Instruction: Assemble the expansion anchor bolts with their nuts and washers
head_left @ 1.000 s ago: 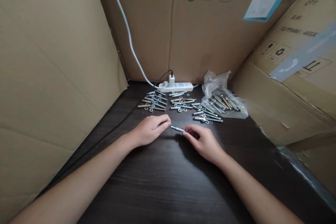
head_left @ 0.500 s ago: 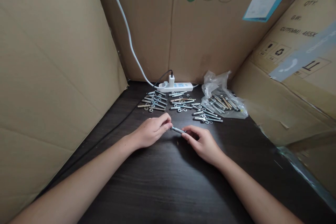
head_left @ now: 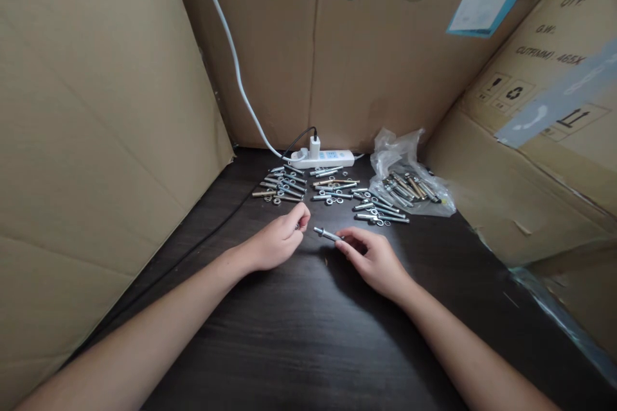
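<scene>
Between the thumb and fingers of my right hand [head_left: 373,261] is a silver expansion bolt [head_left: 326,234]. Its bare end, with a collar just behind it, points left and slightly up. My left hand [head_left: 274,241] is closed a short gap left of the bolt's tip, not touching it. A small metal ring-like piece [head_left: 297,227] shows between its curled fingers and thumb; whether it is a nut or a washer I cannot tell. Beyond my hands lie groups of loose bolts and sleeves [head_left: 284,185], with washers and nuts [head_left: 330,201] scattered among them.
A clear plastic bag [head_left: 398,148] with more expansion bolts [head_left: 414,187] lies at the back right of the dark table [head_left: 289,340]. A white power strip [head_left: 337,158] with a plugged-in charger stands at the back. Cardboard boxes [head_left: 270,45] wall in three sides. A black cable [head_left: 207,234] crosses the left side.
My left hand has come off the bolt's end and moved slightly left, with the small ring-like piece in its fingers. My right hand still holds the bolt in nearly the same place.
</scene>
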The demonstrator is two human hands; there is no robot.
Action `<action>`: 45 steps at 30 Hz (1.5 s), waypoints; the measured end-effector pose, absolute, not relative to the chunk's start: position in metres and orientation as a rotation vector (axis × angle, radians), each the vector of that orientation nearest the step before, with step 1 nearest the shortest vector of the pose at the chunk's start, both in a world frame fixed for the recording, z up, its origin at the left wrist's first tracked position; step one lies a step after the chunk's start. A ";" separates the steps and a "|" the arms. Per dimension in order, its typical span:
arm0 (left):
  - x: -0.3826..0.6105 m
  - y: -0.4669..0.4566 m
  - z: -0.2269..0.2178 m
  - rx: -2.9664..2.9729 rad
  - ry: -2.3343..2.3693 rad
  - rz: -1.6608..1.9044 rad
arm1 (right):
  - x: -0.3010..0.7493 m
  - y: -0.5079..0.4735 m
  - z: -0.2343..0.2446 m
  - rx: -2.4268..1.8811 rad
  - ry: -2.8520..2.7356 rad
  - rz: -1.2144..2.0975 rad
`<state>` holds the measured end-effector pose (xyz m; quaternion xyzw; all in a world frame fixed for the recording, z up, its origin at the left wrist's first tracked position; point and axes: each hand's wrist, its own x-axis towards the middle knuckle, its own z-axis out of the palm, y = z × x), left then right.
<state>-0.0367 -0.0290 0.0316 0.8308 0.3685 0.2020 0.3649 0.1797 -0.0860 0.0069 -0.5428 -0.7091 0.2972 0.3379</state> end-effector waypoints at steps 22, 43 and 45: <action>-0.031 -0.033 0.035 2.043 0.941 0.451 | 0.180 -0.086 0.005 -1.400 -1.897 0.732; -0.031 -0.036 0.033 2.040 0.978 0.383 | 0.178 -0.086 0.006 -1.391 -1.910 0.727; -0.031 -0.037 0.034 2.057 0.979 0.379 | 0.178 -0.086 0.005 -1.386 -1.916 0.730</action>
